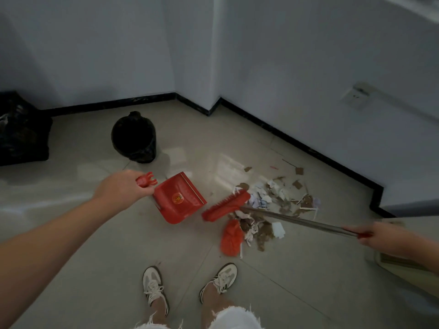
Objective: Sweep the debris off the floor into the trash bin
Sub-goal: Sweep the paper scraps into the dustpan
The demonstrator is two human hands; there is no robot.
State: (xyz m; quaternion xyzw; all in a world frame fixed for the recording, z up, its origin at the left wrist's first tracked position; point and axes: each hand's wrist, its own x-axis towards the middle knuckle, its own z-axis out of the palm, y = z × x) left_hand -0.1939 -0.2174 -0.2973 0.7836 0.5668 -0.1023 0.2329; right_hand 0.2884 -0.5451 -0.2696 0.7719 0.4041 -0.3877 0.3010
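Note:
A red dustpan (179,198) stands on the grey tile floor, its mouth facing right. My left hand (123,188) grips the red top of its handle (145,179). My right hand (384,236) holds the metal shaft of a red broom (225,205), whose head rests just right of the dustpan, at the left edge of the debris. The debris pile (268,210) is torn paper, brown cardboard scraps and an orange bag (231,237). A small bin (134,137) lined with a black bag stands behind the dustpan.
A full black rubbish bag (22,131) sits at the far left against the wall. White walls with black skirting (297,143) close off the back and right. My two feet in white trainers (154,288) stand below the pile. A wall socket (355,97) is at right.

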